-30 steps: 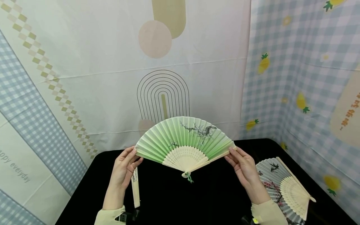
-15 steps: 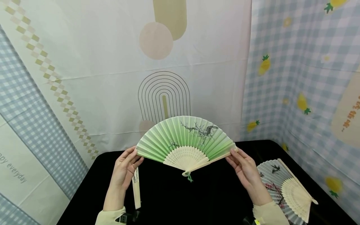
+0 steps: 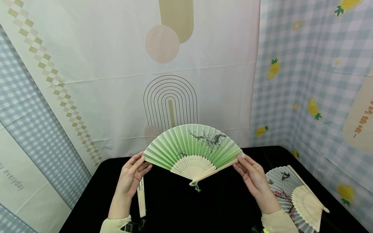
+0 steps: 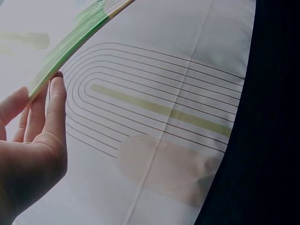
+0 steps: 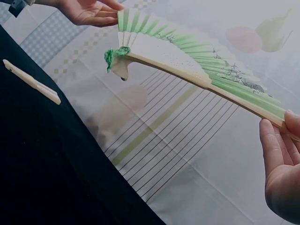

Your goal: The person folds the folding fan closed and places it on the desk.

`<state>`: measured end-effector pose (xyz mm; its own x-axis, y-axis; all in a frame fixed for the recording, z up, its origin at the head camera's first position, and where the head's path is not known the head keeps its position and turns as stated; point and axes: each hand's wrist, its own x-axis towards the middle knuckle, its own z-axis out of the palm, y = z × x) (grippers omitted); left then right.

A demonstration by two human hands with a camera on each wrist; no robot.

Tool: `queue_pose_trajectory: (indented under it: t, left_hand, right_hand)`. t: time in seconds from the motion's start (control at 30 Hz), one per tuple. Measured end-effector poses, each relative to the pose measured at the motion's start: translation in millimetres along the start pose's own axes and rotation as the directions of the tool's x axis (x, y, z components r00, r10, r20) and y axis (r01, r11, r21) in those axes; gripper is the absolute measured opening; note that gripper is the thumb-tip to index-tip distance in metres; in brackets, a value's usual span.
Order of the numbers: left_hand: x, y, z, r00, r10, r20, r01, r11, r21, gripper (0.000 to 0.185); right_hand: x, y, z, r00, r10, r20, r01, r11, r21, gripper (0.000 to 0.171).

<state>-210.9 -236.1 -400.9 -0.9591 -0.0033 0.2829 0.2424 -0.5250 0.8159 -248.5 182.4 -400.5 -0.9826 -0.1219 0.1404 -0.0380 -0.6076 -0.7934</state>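
Observation:
Between both hands a green folding fan (image 3: pixel 192 142) is spread wide above the table, its pale slats meeting at a pivot with a green tassel (image 3: pixel 197 186). My left hand (image 3: pixel 130 181) pinches the fan's left end between thumb and fingers. At the opposite end my right hand (image 3: pixel 255 181) pinches the outer guard stick, which the right wrist view shows as a long pale strip (image 5: pixel 187 77). Dark branches are printed on the green pleats. Below the left hand lies a folded fan (image 3: pixel 141 199), partly hidden by that hand.
On the right of the black table (image 3: pixel 198 213) lies a grey open fan (image 3: pixel 294 197) with pink blossoms, partly behind the right forearm. A white patterned curtain (image 3: pixel 116 106) hangs behind the table, and a blue checked one (image 3: pixel 291 71) at the right.
The green fan and both hands have sunk very slightly in view, and the left hand sits a little further right. Both grips on the fan stay the same. The head view shifts slightly.

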Motion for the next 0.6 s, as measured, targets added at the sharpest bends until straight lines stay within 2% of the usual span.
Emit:
queue_pose_trajectory:
  t: [0.13,0.37,0.6]
  left_hand:
    - [1.0,-0.3,0.4,1.000,-0.014,-0.008,0.014,1.000,0.001,0.025]
    - [1.8,-5.3,1.5,0.998,-0.058,-0.035,0.059,0.998,0.017,0.024]
    - [2.6,-1.5,1.5,0.998,-0.061,0.028,0.062,0.998,-0.004,0.028]
  right_hand:
    - [-0.4,0.1,1.5,1.000,0.006,-0.026,-0.006,1.000,-0.016,0.028]
    - [-2.6,1.5,-2.3,1.000,0.007,-0.014,-0.007,1.000,-0.016,0.029]
    - [0.5,1.9,-1.5,1.000,0.017,0.009,-0.017,0.999,-0.040,0.031]
